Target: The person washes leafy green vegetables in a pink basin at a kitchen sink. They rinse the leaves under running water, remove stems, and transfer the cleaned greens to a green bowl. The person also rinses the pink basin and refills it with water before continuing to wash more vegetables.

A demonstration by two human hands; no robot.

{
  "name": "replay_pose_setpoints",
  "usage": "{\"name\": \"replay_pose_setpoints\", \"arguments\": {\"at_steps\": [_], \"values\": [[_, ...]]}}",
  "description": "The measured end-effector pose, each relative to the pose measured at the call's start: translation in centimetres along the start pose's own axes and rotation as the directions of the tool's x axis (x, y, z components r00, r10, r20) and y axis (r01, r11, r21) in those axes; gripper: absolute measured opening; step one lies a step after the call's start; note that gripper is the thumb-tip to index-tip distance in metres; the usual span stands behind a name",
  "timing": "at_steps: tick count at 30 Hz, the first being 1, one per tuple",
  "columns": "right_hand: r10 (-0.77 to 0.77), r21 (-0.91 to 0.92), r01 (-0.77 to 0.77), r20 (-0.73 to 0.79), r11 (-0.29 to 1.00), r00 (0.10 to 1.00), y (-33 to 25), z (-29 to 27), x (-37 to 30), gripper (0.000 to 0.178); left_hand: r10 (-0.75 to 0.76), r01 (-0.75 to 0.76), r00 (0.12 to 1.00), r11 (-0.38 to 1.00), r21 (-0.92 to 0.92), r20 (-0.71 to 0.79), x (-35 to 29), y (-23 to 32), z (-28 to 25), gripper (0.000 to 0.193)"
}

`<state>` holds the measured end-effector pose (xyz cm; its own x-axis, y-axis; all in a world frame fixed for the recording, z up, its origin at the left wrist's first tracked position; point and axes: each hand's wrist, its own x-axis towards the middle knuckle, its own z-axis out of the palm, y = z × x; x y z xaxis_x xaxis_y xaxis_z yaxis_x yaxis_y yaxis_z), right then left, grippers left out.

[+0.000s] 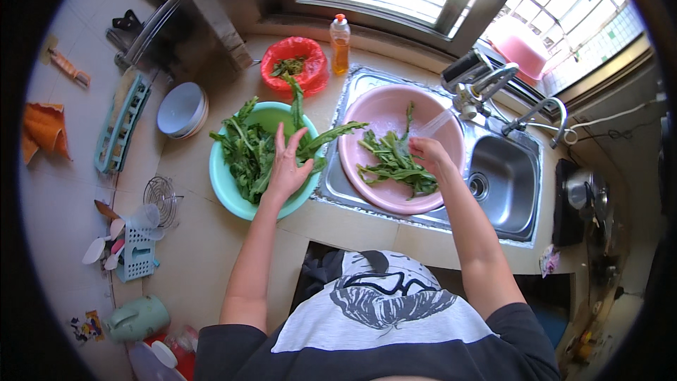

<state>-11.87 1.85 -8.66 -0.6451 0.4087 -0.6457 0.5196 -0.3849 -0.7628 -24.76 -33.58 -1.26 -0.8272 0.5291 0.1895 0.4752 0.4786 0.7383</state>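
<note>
My left hand (287, 159) is spread over leafy greens (248, 162) heaped in a mint-green basin (224, 194), its fingers apart and resting among the long leaves. One leaf sticks out over the basin's right rim. To the right, a pink basin (356, 182) sits in the sink and holds water with more leafy greens (395, 159). My right hand (429, 155) is inside this basin at the right side of the leaves, its fingers bent together on them. A stream of water from the faucet (474, 99) falls just beyond that hand.
Behind the basins stand a red plastic bag (316, 74) with plant scraps and a bottle of amber liquid (340, 46). Stacked bowls (182, 109), a wire rack (162, 201) and a utensil basket (137, 254) are at the left. A second sink bowl (511, 197) lies right.
</note>
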Motion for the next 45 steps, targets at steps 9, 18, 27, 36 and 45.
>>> {"name": "replay_pose_setpoints", "arguments": {"at_steps": [9,18,27,36,45], "values": [[0.04,0.802,-0.023,-0.001,0.597,0.999,-4.3,-0.1,4.6,0.018,-0.51,0.397,0.86,0.711,-0.581,-0.035,0.4,-5.8,1.4,0.03],[-0.198,-0.223,0.199,0.027,0.954,0.98,0.2,-1.8,4.6,0.021,-0.518,0.114,0.804,0.616,-0.78,-0.292,1.2,1.8,-11.5,0.032],[-0.221,-0.845,0.012,-0.126,0.534,0.967,6.6,-1.0,2.6,0.027,-0.33,-0.012,0.93,0.415,-0.91,-0.163,5.8,14.4,-10.7,0.029],[-0.082,0.172,0.077,0.021,0.982,0.996,2.6,-3.3,3.5,0.021,-0.328,0.603,0.746,0.701,-0.381,0.579,9.3,12.7,21.0,0.036],[-0.768,-0.734,0.5,-0.046,0.46,0.639,0.9,-2.9,-0.9,0.026,-0.039,-0.082,0.8,0.982,0.173,0.599,1.4,8.7,20.7,0.051]]}}
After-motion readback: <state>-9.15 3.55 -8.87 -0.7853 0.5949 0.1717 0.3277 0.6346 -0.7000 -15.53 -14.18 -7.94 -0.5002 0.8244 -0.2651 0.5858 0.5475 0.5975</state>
